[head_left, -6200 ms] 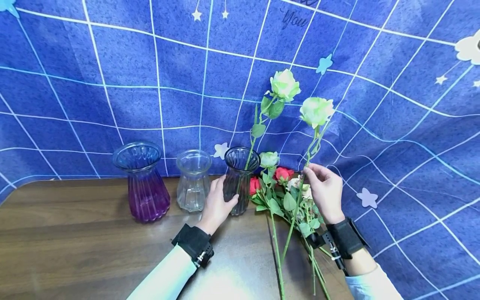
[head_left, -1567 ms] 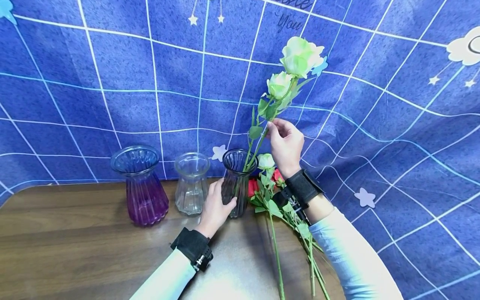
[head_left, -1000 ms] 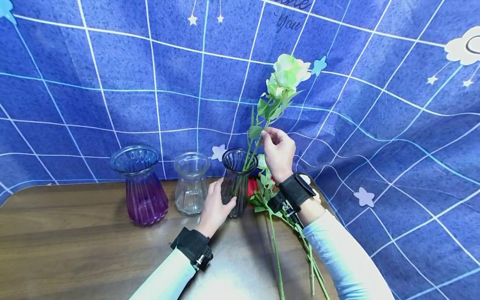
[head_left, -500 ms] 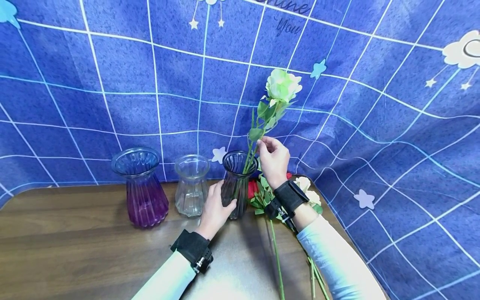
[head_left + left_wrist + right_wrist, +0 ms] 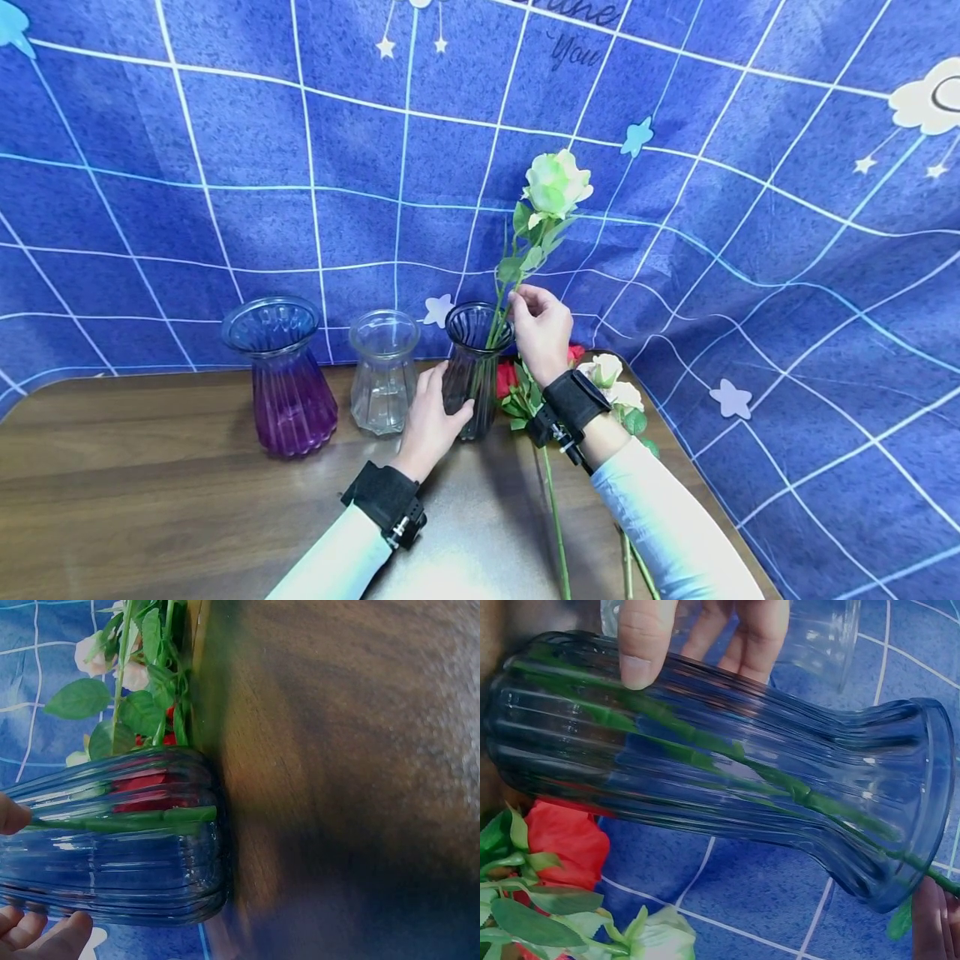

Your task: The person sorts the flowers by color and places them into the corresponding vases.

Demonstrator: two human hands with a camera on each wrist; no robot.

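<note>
- Blue cloth (image 5: 352, 171) with white grid lines, stars and a cloud hangs behind a brown wooden table (image 5: 150, 508).
- Right hand (image 5: 542, 333): thumb and forefinger tips meet in a close pinch on the stem of a green-white rose (image 5: 557, 185), just above the gray vase's rim.
- Left hand (image 5: 431, 425): thumb and fingers bend wide around the body of the gray vase (image 5: 478, 375), thumb over the near face, fingertips reaching round behind the glass.
- Gray vase: upright on the table, with 2 green stems showing through its wall in the right wrist view, slanting from mouth toward base.
- Green-white rose: stem inside the vase, leaning right, leaves above the pinch, bloom well above the rim.
- Just left of the gray vase stands a clear vase (image 5: 384, 375); near that, a blue-purple vase (image 5: 292, 392), also upright.
- Just right lie a red rose (image 5: 507, 379), 2 cream roses (image 5: 613, 383) and long loose stems (image 5: 553, 508).
- Black bands (image 5: 384, 500) wrap the 2 wrists, then pale sleeves (image 5: 337, 550).
</note>
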